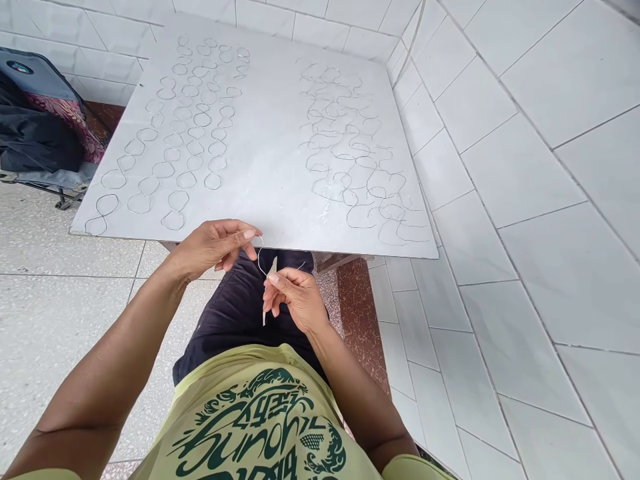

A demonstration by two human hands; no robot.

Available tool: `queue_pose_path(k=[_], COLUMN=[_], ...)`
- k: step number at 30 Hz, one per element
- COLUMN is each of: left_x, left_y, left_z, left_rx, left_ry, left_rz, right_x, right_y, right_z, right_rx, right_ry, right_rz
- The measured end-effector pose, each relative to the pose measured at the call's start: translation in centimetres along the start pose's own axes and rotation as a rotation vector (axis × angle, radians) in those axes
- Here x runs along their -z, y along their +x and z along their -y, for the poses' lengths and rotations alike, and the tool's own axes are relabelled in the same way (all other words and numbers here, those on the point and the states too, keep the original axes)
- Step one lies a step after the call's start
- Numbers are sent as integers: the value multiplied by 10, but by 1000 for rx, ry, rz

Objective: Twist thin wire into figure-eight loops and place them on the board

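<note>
Silvery wire (259,257), thin and bent in a curve, is held in the head view between the two hands, at six o'clock from the middle of the white flat board (267,133), by its near edge. The upper end of this wire is pinched by the thumb and forefinger of the left hand (215,248); its other fingers are bent. By the right hand (296,297), the lower part is pinched together with a pale, narrow, pointed object (273,266), whose material cannot be told. Beyond the right hand, at about one o'clock, a short free piece of wire is seen.

On the board, at nine o'clock, thin wire figure-eight shapes (176,211) are laid in rough columns. At three o'clock, curved loose wire pieces (353,157) are spread, partly overlapping. At about ten o'clock of the view, a blue-grey fabric folding chair (47,70) is seen, with dark cloth (40,137) on it. At three o'clock, a white tiled wall (540,267) is seen.
</note>
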State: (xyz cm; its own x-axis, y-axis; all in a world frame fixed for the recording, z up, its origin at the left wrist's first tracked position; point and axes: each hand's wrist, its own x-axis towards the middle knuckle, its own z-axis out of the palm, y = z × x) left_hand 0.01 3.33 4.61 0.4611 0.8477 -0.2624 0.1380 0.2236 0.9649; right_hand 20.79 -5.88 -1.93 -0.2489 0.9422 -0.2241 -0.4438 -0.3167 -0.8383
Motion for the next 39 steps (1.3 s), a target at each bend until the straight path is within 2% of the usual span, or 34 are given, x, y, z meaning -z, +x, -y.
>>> queue_pose_path(k=[4,7,12,19,25,31,34,39], left_x=[-12,-29,-44,-36,-35,-31,-31,-32], left_y=[-14,-21,-23,-23,-16,-7,-6,-9], left_z=[20,35,47,47,49,62,63,66], left_rx=[49,99,-8,-134,-203,-220,-205,-147], left_ry=[-335,-456,-581,-504,-471,-492,-527,-563], left_rz=[20,33,20,259,293,322,314,294], right_x=[-2,-5,-12,-20,-18,-16,-16,-20], right_y=[1,2,-4,-17,-16,-15,-14,-15], right_z=[2,2,2,15,22,32,30,13], right_rx=[38,37,8,-128,-234,-246,-249,-215], right_ry=[64,85,85,10,-80,-176,-181,-97], right_rz=[-20,12,5,-66,-12,81,75,18])
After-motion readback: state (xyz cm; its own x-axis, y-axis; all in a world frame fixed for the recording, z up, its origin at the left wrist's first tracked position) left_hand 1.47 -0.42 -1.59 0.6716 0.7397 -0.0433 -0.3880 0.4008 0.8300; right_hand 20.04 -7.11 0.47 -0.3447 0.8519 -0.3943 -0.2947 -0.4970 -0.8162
